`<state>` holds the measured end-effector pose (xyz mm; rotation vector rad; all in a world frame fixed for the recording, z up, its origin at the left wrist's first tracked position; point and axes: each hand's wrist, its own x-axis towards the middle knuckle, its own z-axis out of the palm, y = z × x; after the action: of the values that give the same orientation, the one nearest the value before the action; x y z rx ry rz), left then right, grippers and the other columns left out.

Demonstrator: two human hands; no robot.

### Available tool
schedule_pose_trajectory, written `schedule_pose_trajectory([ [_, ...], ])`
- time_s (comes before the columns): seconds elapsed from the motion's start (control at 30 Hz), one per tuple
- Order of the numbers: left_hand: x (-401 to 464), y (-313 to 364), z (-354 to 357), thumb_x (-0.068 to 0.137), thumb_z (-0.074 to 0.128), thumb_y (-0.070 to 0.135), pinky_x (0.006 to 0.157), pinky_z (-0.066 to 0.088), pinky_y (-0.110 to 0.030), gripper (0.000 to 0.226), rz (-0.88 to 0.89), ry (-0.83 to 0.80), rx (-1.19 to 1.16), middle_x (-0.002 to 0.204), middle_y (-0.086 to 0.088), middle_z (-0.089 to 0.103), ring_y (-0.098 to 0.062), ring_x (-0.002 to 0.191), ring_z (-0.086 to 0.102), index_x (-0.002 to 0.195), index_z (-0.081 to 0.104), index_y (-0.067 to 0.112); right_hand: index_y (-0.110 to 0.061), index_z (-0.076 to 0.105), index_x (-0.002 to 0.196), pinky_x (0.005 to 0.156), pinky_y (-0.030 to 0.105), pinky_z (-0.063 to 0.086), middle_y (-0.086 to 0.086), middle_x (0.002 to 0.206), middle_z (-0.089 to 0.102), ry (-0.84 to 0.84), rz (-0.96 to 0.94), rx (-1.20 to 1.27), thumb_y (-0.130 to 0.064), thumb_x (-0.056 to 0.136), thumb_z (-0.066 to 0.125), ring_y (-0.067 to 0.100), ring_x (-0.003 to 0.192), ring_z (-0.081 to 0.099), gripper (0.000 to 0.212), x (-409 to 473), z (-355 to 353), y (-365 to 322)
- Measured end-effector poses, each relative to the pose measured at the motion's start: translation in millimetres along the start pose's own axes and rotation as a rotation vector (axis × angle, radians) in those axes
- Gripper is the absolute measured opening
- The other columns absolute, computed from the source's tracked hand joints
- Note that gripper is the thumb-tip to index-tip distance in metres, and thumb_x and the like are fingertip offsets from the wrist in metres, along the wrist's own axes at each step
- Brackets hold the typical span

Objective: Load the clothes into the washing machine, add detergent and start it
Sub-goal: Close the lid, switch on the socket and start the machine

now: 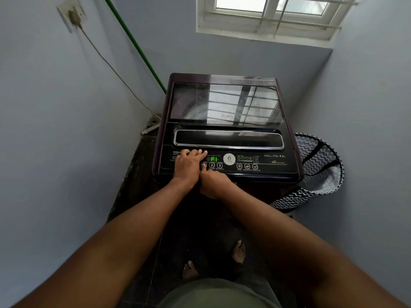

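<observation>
A dark top-loading washing machine [224, 78] stands ahead with its glass lid [224, 103] closed. Its control panel [266, 163] faces me, and the green display [213, 158] reads "P1". My left hand [189, 165] rests flat on the panel's left end, fingers straight and reaching toward the display. My right hand [213, 183] is curled, with its index finger pressing the leftmost round button, just left of buttons 2 and 3. No clothes or detergent are visible.
A black-and-white zigzag laundry basket [320, 165] stands right of the machine. Grey walls close in on both sides. A green hose [135, 45] and a power cord [106, 61] run down the left wall. A window [271, 16] is above. My bare feet stand on dark floor.
</observation>
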<state>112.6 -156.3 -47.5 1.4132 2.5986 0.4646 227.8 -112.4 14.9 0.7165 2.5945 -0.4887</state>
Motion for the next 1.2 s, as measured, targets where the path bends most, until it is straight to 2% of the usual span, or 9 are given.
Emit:
schedule_pose_trajectory([
  [0.33, 0, 0, 1, 0.096, 0.057, 0.033, 0.105, 0.036, -0.038, 0.049, -0.011, -0.008, 0.009, 0.142, 0.009, 0.052, -0.024, 0.127, 0.039, 0.144, 0.047, 0.035, -0.003, 0.01, 0.154, 0.091, 0.049, 0.049, 0.022, 0.13, 0.055, -0.002, 0.028, 0.041, -0.019, 0.095, 0.047, 0.039, 0.114, 0.059, 0.072, -2, 3, 2],
  [0.47, 0, 4, -4, 0.094, 0.057, 0.036, 0.105, 0.037, -0.038, 0.055, 0.002, -0.046, 0.079, 0.144, 0.008, 0.048, -0.025, 0.126, 0.039, 0.147, 0.041, 0.036, -0.01, 0.01, 0.156, 0.087, 0.048, 0.05, 0.02, 0.126, 0.059, 0.012, 0.04, 0.035, -0.023, 0.093, 0.048, 0.038, 0.11, 0.061, 0.075, -3, 0, 10],
  [0.6, 0, 13, -5, 0.087, 0.063, 0.053, 0.103, 0.037, -0.038, 0.066, -0.001, -0.063, 0.132, 0.141, 0.005, 0.046, -0.025, 0.122, 0.041, 0.147, 0.036, 0.045, -0.013, 0.015, 0.156, 0.085, 0.046, 0.05, 0.017, 0.125, 0.06, 0.09, 0.082, 0.008, -0.023, 0.093, 0.048, 0.038, 0.11, 0.061, 0.072, -8, 4, 24],
  [0.73, -3, 16, 0, 0.085, 0.067, 0.051, 0.106, 0.033, -0.038, 0.068, -0.004, -0.057, 0.134, 0.143, 0.001, 0.043, -0.024, 0.123, 0.044, 0.146, 0.038, 0.046, -0.024, 0.012, 0.157, 0.08, 0.044, 0.049, 0.017, 0.12, 0.062, 0.087, 0.095, 0.029, -0.022, 0.093, 0.048, 0.037, 0.105, 0.063, 0.073, -9, 11, 35],
  [0.87, -3, 12, 0, 0.084, 0.068, 0.051, 0.107, 0.03, -0.037, 0.068, 0.006, -0.039, 0.103, 0.144, 0.001, 0.043, -0.024, 0.123, 0.046, 0.145, 0.039, 0.046, -0.028, 0.008, 0.157, 0.087, 0.047, 0.048, 0.018, 0.125, 0.059, 0.049, 0.114, 0.092, -0.023, 0.092, 0.048, 0.038, 0.111, 0.06, 0.076, -6, 13, 36],
  [1.0, -3, 13, -1, 0.085, 0.068, 0.051, 0.108, 0.028, -0.038, 0.066, 0.004, -0.043, 0.074, 0.143, 0.0, 0.043, -0.024, 0.124, 0.046, 0.145, 0.041, 0.045, -0.023, 0.009, 0.157, 0.094, 0.051, 0.048, 0.02, 0.131, 0.056, 0.009, 0.126, 0.12, -0.023, 0.091, 0.05, 0.04, 0.116, 0.058, 0.078, -2, 8, 33],
  [1.2, -5, 15, -1, 0.085, 0.068, 0.049, 0.112, 0.028, -0.04, 0.067, -0.001, -0.049, 0.064, 0.145, -0.001, 0.042, -0.024, 0.124, 0.046, 0.146, 0.04, 0.044, -0.023, 0.006, 0.157, 0.095, 0.05, 0.048, 0.019, 0.133, 0.055, 0.0, 0.118, 0.112, -0.024, 0.091, 0.051, 0.039, 0.119, 0.056, 0.08, -5, 8, 33],
])
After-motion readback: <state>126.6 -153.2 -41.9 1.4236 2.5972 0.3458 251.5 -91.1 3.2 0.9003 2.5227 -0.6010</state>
